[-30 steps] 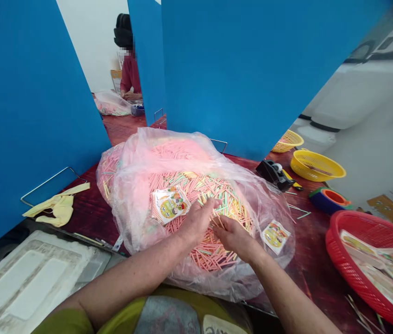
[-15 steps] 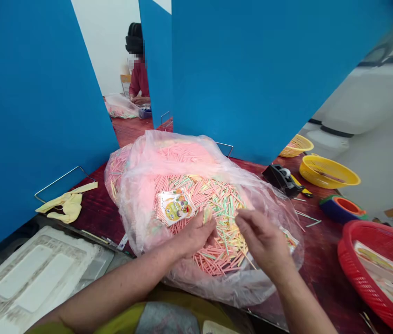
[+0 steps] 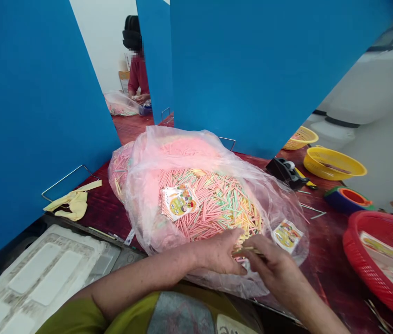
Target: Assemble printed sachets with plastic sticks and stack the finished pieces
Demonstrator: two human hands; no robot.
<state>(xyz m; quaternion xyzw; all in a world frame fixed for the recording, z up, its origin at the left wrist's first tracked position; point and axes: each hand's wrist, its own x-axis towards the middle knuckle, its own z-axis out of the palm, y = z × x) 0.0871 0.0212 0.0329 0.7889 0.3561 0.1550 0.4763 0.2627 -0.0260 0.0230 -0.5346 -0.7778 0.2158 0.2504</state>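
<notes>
A large clear plastic bag (image 3: 137, 199) lies open on the table, full of thin pink, yellow and green striped sticks (image 3: 213, 204). At its near edge my left hand (image 3: 219, 253) is curled, thumb up, around a few of the thin sticks, mostly hidden by the fingers. My right hand (image 3: 273, 260) meets it from the right, closed, with pale yellow sticks pinched between thumb and fingers. One printed white packet (image 3: 180, 202) rests on top of the sticks. A second printed packet (image 3: 288, 235) lies beside my right hand, at the bag's right side.
On the right stand a red basket (image 3: 352, 250) with packets inside, a yellow basket (image 3: 335, 169), a tape dispenser (image 3: 283, 171) and coloured tape rolls (image 3: 349, 199). Blue partitions (image 3: 224, 74) rise behind. At left are a yellow cloth item (image 3: 74, 206) and a white tray (image 3: 43, 269). A person (image 3: 139, 76) sits beyond.
Both hands have moved down toward the bag's near edge and come together. The left hand has also shifted right, and the packet at the bag's right side is now uncovered.
</notes>
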